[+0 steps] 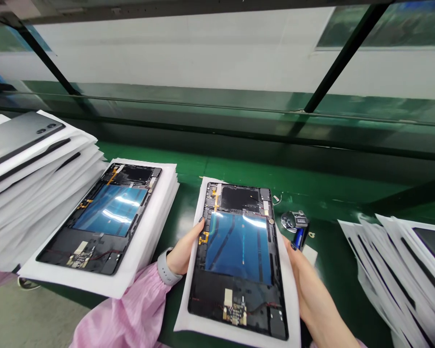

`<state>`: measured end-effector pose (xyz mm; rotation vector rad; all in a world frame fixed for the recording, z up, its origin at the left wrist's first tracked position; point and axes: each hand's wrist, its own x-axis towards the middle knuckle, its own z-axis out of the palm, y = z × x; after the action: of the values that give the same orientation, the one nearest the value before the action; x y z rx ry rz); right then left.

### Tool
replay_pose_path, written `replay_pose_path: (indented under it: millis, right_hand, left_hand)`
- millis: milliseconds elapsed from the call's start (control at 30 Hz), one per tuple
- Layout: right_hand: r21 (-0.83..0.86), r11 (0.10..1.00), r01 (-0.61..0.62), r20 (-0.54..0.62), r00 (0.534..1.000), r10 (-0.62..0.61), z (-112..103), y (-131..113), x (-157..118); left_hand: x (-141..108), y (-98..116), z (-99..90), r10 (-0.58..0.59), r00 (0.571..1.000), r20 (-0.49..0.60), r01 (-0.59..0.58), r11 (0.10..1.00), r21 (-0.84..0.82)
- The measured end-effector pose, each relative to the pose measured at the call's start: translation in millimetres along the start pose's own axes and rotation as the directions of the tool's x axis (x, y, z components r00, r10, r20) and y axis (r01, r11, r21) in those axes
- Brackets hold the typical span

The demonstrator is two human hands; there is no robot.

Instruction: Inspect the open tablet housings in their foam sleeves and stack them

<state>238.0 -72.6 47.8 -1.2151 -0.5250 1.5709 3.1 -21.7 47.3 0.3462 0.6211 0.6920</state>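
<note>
One green table (203, 166); at far left, a tall stack of white sheets (32, 227) topped by a grey tablet (18, 137); at far right, a leaning stack of sheets and dark panels (384, 270); just right of the tall stack, a lower pile (163, 193) bearing an opened tablet (110, 210); front centre, a second opened tablet (239, 256), blue panel (235, 241) inside, on a white sheet (293, 304), held between left hand (184, 246) and right hand (306, 275), thumbs at opposite sides, fingers hidden; beyond the right hand, a small shiny gadget (300, 222)

tablet (239, 251) on sheet (203, 326), between nearest left stack (103, 227) and right stack (395, 270)
</note>
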Motion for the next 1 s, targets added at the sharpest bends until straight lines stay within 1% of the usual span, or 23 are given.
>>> replay_pose_path:
  millis: [67,200,267,333,400,500,567,700,800,900,1000]
  right_hand:
    - [-0.033,0.999,0.000,-0.015,1.000,0.000,0.5,1.2,-1.3]
    - [-0.196,0.973,0.119,-0.070,0.988,-0.135,-2.0,1.3,-3.7]
    - [-0.248,0.958,0.148,-0.079,0.982,-0.172,-4.2,-0.1,-4.5]
    - [-0.278,0.950,0.146,-0.103,0.978,-0.181,-6.3,-1.5,-5.2]
    - [-0.293,0.946,0.140,-0.137,0.973,-0.186,-8.2,-1.8,-5.4]
    - [-0.291,0.944,0.157,-0.171,0.962,-0.212,-10.2,-0.5,-5.1]
    - [-0.287,0.944,0.165,-0.186,0.957,-0.224,-10.5,0.0,-5.4]
    - [-0.278,0.948,0.158,-0.203,0.954,-0.218,-9.3,-1.3,-8.2]
    - [-0.297,0.943,0.148,-0.217,0.952,-0.218,-10.0,-0.8,-8.8]
    - [-0.323,0.932,0.163,-0.202,0.950,-0.236,-12.3,2.0,-6.2]
    - [-0.337,0.924,0.181,-0.189,0.948,-0.255,-13.4,2.9,-4.3]
  left_hand:
    - [0.0,-1.2,-0.1,-0.006,1.000,0.016,0.006,1.000,0.014]
    - [0.2,-3.5,-0.9,0.010,0.997,0.077,-0.013,0.999,0.034]
    - [0.4,-4.1,-1.4,0.034,0.996,0.088,-0.037,0.999,0.039]
    - [0.6,-3.9,-0.8,0.086,0.994,0.068,-0.091,0.994,0.064]
    - [0.8,-2.6,1.0,0.179,0.983,0.029,-0.182,0.977,0.113]
    - [1.0,0.4,3.6,0.333,0.943,-0.015,-0.320,0.916,0.240]
    - [1.1,1.9,3.1,0.387,0.922,-0.011,-0.359,0.866,0.347]
    - [1.5,1.6,-0.2,0.392,0.920,0.011,-0.348,0.802,0.485]
    - [2.2,1.6,1.7,0.411,0.912,0.001,-0.347,0.771,0.534]
    - [3.1,3.4,5.1,0.425,0.905,-0.007,-0.345,0.744,0.572]
    - [3.8,4.6,4.2,0.417,0.909,0.014,-0.345,0.731,0.589]
